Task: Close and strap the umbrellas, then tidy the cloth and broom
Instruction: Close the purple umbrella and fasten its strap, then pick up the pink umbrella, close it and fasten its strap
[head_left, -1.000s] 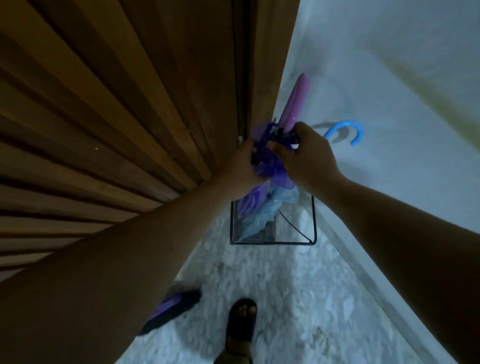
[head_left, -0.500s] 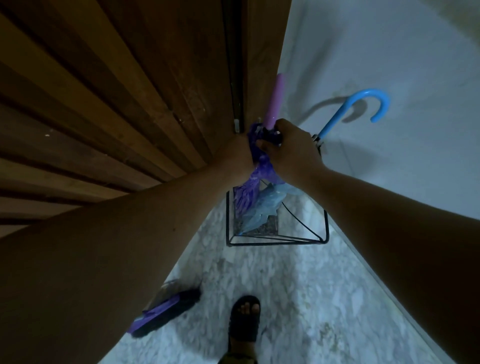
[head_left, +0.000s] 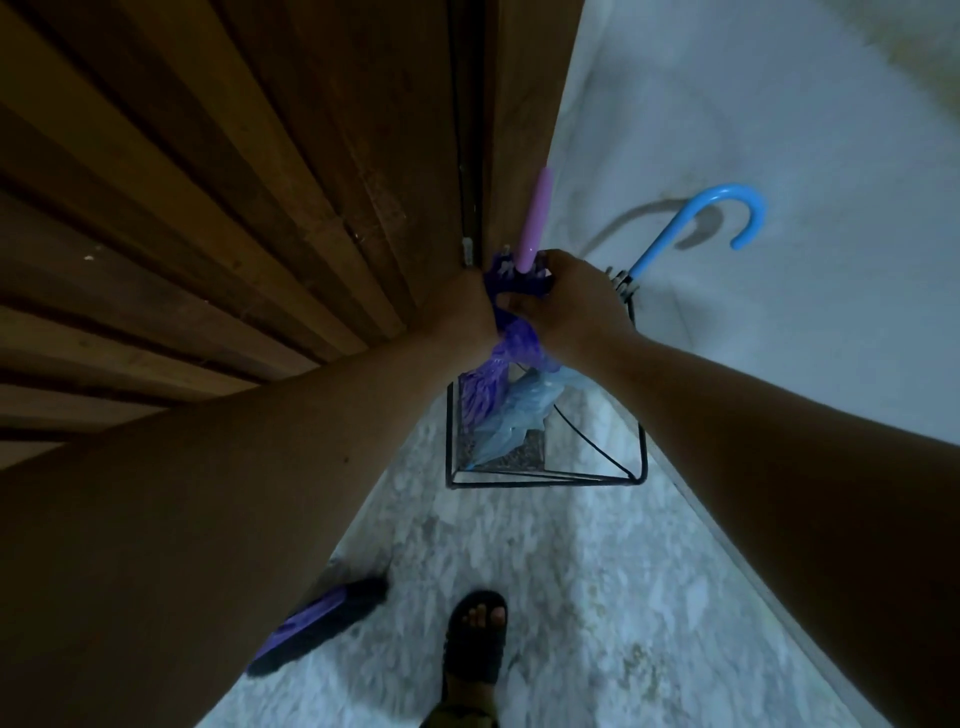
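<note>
gripping the purple umbrella near its pink handle with my left hand and right hand — both closed on its fabric, above the wire stand.

Pale speckled floor, wire umbrella stand, purple brush, sandalled foot

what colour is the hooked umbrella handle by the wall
Light blue hooked handle, clearest in the head view.

A home entryway, by the look of it — a slatted wooden door meets a pale plaster wall, a wire umbrella stand sits in the corner on speckled stone floor — a sandalled foot nearby.
</note>
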